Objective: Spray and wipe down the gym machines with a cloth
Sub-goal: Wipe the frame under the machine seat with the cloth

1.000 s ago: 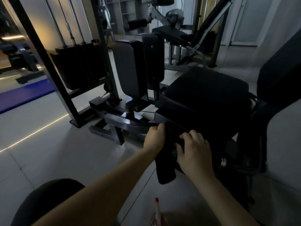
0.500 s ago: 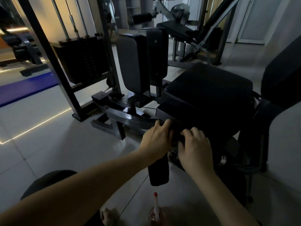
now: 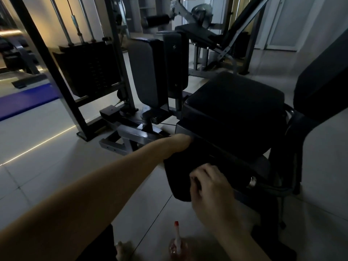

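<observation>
Now the left hand has pushed deeper under the black padded machine seat, grip hidden, so I cannot tell it; the dark fabric cloth hangs wider, so wiping seems under way. The right hand's grip pinches that cloth. The red-tipped clear spray bottle stands on the floor, contents unreadable.

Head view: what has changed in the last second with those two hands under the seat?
The left hand has pushed further in under the front edge of the seat, its fingers now hidden behind the dark cloth. The right hand has dropped lower, fingers curled on the cloth, which hangs wider than before. The seat and the spray bottle on the floor stayed put.
</observation>
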`<state>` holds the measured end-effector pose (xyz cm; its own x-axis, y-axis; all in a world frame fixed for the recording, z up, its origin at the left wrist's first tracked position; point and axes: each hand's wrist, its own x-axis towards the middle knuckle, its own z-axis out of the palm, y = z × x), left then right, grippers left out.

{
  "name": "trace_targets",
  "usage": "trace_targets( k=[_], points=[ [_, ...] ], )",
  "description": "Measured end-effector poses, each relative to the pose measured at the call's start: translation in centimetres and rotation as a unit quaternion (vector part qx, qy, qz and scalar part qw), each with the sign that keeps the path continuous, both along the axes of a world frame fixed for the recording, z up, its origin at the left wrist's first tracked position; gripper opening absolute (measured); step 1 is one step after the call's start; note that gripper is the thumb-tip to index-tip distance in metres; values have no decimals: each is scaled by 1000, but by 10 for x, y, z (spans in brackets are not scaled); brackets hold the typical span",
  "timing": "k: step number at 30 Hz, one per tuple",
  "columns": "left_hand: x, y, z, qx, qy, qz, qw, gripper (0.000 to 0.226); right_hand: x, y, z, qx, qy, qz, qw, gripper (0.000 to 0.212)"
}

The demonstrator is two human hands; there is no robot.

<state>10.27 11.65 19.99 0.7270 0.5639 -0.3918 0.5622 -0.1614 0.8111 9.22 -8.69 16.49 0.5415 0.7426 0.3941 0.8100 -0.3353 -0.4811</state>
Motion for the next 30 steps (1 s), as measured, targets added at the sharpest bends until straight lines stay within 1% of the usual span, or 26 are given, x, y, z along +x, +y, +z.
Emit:
trace_targets(
  k=[1, 2, 4, 6, 8, 9, 11, 12, 13, 15, 16, 17, 18, 19, 21, 22, 24, 25, 26, 27, 29, 30],
  points=[
    [-3, -6, 6, -29, -21, 32, 999, 44, -6, 4, -4, -13, 50, 13, 999, 24],
    [-8, -15, 12, -63, -38, 50, 996, 41, -9, 9, -6, -19, 107, 20, 994, 29],
    [-20, -26, 10, -125, -85, 123, 981, 32, -12, 24, -9, -10, 214, 19, 977, 48],
    [-30, -31, -1, -153, -101, 191, 964, 31, -12, 37, -11, 10, 267, 6, 964, 59],
    [-41, -33, -11, -102, -76, 180, 975, 35, -11, 48, -19, 32, 335, 0, 942, 57],
    [-48, -34, -13, -59, -65, 163, 983, 34, -11, 52, -23, 35, 356, 4, 934, 54],
    [-61, -30, -15, 12, -58, 134, 989, 24, -10, 58, -34, 28, 361, 16, 932, 37],
    [-68, -25, -14, 39, -60, 136, 988, 18, -10, 58, -36, 18, 360, 24, 933, 27],
    [-74, -21, -10, 52, -67, 148, 985, 15, -11, 54, -34, 7, 358, 31, 933, 20],
    [-84, -9, 1, 56, -89, 168, 980, 17, -11, 44, -27, -2, 349, 39, 936, 30],
    [-88, -4, 7, 75, -96, 168, 978, 21, -11, 39, -23, 5, 346, 41, 937, 36],
    [-90, 2, 14, 116, -101, 163, 974, 26, -11, 33, -17, 19, 344, 45, 938, 40],
    [-90, 5, 22, 164, -109, 162, 967, 32, -10, 29, -12, 38, 344, 50, 937, 40],
    [-89, 7, 31, 209, -121, 159, 957, 37, -9, 25, -7, 54, 345, 55, 936, 35],
    [-80, 0, 52, 269, -161, 145, 938, 35, -8, 20, 3, 97, 376, 83, 918, 18],
    [-74, -6, 61, 293, -186, 140, 927, 32, -7, 17, 6, 134, 394, 103, 903, 14],
    [-56, -21, 79, 351, -244, 152, 891, 32, -7, 13, 11, 209, 419, 108, 877, 20],
    [-46, -29, 86, 369, -272, 158, 875, 33, -7, 13, 11, 233, 425, 85, 871, 22],
    [-36, -35, 87, 379, -287, 152, 866, 35, -7, 12, 9, 251, 434, 51, 864, 24],
    [-27, -39, 83, 392, -265, 129, 872, 40, -8, 12, 8, 264, 456, 6, 850, 22],
    [-18, -42, 63, 437, -127, 62, 888, 62, -9, 11, 2, 286, 543, -61, 787, 11],
    [-20, -42, 50, 468, -84, 37, 879, 65, -8, 9, -3, 282, 567, -88, 769, 17]
  ],
)
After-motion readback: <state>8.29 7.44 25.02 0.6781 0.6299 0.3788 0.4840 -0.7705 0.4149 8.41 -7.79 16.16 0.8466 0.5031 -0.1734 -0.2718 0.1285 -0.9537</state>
